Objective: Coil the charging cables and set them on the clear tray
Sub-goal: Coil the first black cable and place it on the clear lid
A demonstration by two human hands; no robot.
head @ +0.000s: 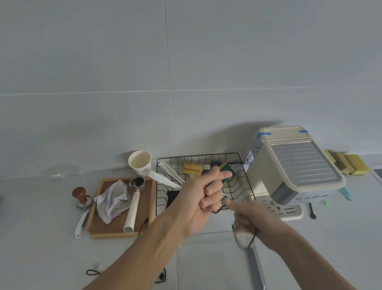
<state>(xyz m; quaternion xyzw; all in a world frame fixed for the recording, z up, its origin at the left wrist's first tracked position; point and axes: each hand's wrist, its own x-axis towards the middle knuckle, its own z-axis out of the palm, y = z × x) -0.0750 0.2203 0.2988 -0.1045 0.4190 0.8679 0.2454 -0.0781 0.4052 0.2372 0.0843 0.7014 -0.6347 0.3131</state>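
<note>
My left hand (204,195) is raised over the counter in front of the wire basket, its fingers curled around a thin black charging cable (245,241). The cable runs from that fist down to my right hand (253,222), which is blurred and pinches a hanging loop of it just above the clear tray (196,281). The tray lies on the counter at the lower middle and looks bare. A second black cable (93,272) lies loose on the counter to the left, partly hidden under my left forearm.
A black wire basket (246,186) holds sponges and white utensils. Left of it stand a wooden tray (96,230) with a cloth and portafilter, a tamper (81,195) and a paper cup (140,162). A cream coffee machine (295,171) is at the right, sponges (351,162) behind it.
</note>
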